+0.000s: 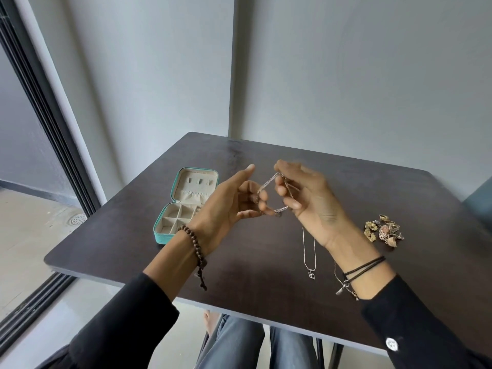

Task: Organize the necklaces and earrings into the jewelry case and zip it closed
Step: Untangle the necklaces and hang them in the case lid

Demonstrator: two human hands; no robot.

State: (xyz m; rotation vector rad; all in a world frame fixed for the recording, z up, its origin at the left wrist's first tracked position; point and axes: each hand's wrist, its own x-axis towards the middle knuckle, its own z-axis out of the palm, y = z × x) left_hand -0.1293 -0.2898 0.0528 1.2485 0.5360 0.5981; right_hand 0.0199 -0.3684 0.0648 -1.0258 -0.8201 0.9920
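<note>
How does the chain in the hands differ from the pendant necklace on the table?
The held chain is lifted, stretched between left hand and right hand; the pendant necklace lies flat on the table. The held chain looks thicker; the pendant necklace is fine, its pendant nearest the person. Both are silver-coloured.

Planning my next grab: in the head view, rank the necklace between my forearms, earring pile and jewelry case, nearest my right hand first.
1. necklace between the forearms, just below the right hand
2. earring pile, to its right
3. jewelry case, far left
</note>
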